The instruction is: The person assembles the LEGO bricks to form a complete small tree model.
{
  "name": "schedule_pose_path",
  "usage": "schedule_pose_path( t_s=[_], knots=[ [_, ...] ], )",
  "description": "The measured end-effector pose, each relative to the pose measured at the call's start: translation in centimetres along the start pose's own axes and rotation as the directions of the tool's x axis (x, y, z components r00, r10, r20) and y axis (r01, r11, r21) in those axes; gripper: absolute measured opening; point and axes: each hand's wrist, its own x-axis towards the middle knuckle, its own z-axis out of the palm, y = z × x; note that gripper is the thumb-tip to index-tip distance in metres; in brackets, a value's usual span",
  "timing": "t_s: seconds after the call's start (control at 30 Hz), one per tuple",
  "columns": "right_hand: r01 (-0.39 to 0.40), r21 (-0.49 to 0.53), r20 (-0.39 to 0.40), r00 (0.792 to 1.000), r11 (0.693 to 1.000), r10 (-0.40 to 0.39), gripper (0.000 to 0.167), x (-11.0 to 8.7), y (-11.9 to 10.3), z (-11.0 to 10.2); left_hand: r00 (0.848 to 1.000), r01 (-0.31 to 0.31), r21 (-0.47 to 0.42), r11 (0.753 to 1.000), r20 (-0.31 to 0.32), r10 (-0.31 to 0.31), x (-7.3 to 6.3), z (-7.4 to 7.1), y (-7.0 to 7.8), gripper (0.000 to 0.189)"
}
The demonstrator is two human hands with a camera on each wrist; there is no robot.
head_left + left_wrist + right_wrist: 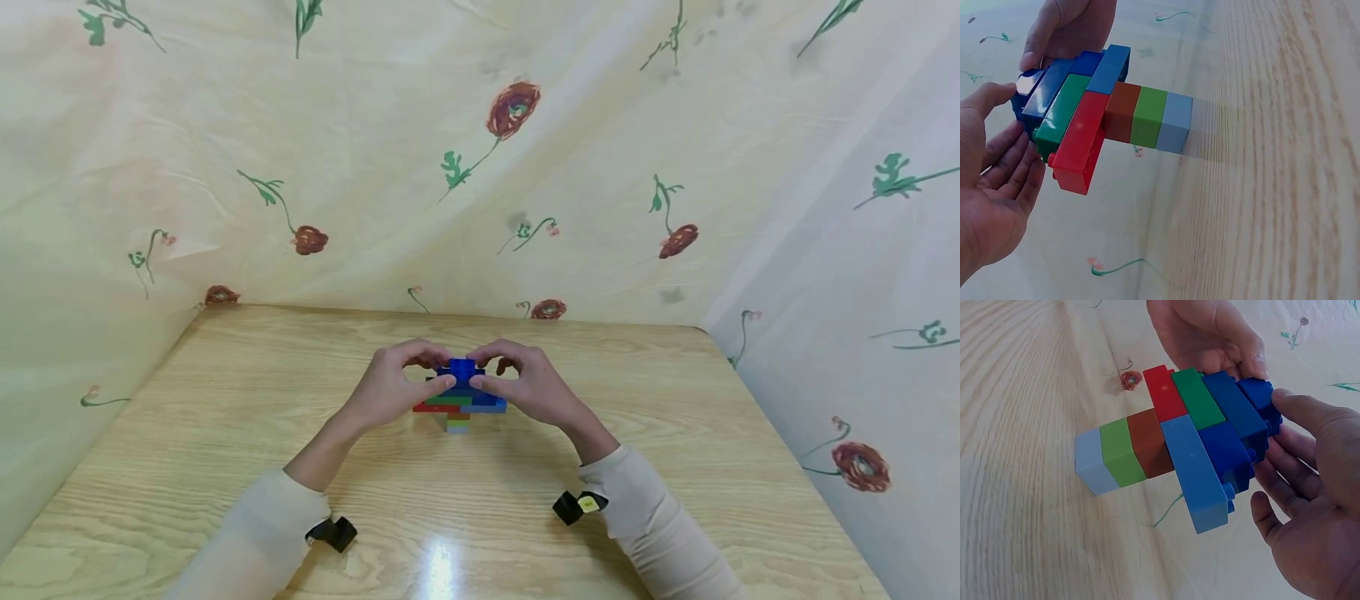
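Note:
A tree-shaped build of toy building bricks stands upright on the table. Its narrow stem stacks a pale grey-blue brick (1089, 459), a lime green brick (1121, 453) and a brown brick (1149, 442). Above, a red brick (1080, 147) and a light blue brick (1194, 472) form the widest layer, under a green brick (1063, 109) beside a blue one. A long dark blue brick (1235, 406) comes higher, topped by a small blue brick (462, 367). My left hand (390, 392) and right hand (536, 387) pinch this top brick from either side, thumbs in front, other fingers behind.
The build stands toward the back of the wood-grain table (450, 500). A flower-patterned cloth (375, 150) hangs behind the table and along its sides. Black wrist cameras (567, 507) are strapped over both sleeves.

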Motion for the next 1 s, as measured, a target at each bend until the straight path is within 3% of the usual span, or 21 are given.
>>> schedule_pose_path(
  t_s=[0.47, 0.8, 1.0],
  knots=[
    [0.039, 0.051, -0.023, 0.999, 0.998, -0.038, 0.024, -0.1, 0.5, 0.7, 1.0, -0.002, 0.0, 1.0, 0.008, 0.002, -0.1, 0.0, -0.2, 0.024],
    [0.083, 0.04, -0.037, 0.996, 0.996, -0.082, 0.02, -0.1, 0.8, 1.0, 0.999, -0.04, 0.02, 0.999, 0.012, 0.04, -0.1, 0.1, -0.2, 0.025],
    [0.058, 0.041, -0.059, 0.997, 0.997, -0.056, 0.025, -0.5, 1.0, 1.2, 0.999, -0.021, 0.042, 0.999, 0.026, 0.02, -0.1, 0.0, 0.0, 0.028]
  ],
)
